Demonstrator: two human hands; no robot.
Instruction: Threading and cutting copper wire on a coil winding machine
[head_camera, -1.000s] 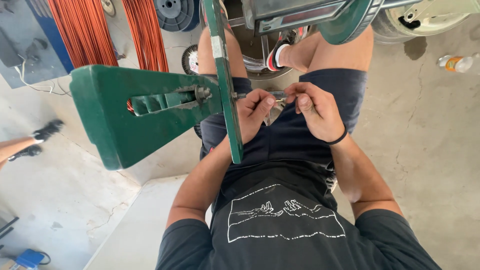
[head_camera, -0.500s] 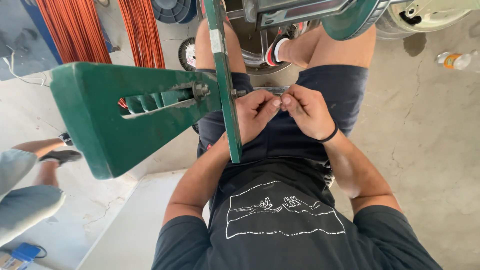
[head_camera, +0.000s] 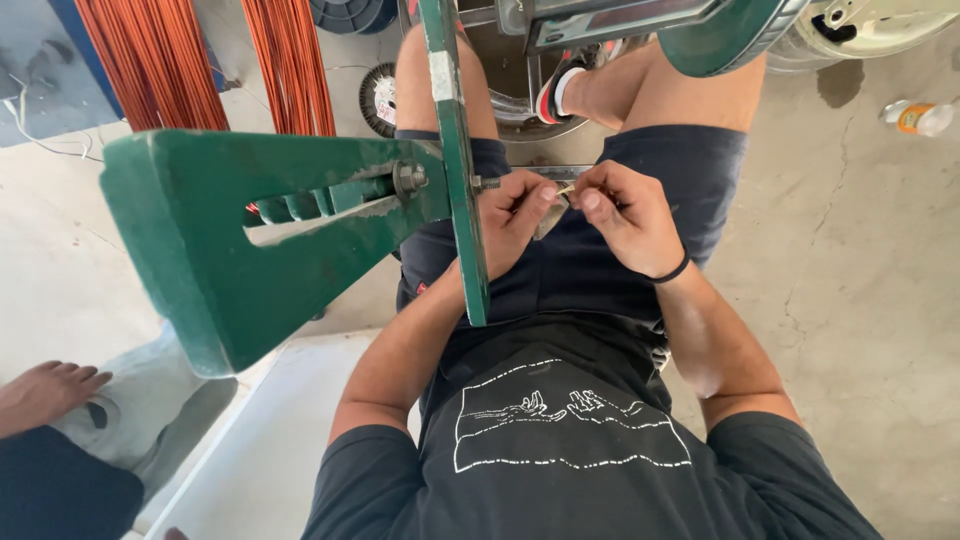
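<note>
At the far left hang bundles of orange wire (head_camera: 150, 60), and low at the left edge another person's bare foot (head_camera: 45, 390) rests on the concrete floor (head_camera: 860, 300). Right of these stands a green metal frame (head_camera: 220, 250), a broad slotted plate bolted to a narrow upright green bar (head_camera: 455, 160) that runs from far to near across the seated person's lap.

Just right of that bar, the left hand (head_camera: 510, 215) is curled, its thumb and forefinger pinching one end of a small pale strip (head_camera: 562, 190). The strip lies between the two hands, above the dark shorts, its long axis roughly left to right and tilted slightly. What it is made of is too small to tell.

The right hand (head_camera: 625, 215), with a black band at the wrist, pinches the strip's other end with thumb and fingertips. Both hands touch the strip, so neither is nearer; they nearly meet at their fingertips.

Further right, on the floor at the far edge, lies a small bottle (head_camera: 918, 117).
</note>
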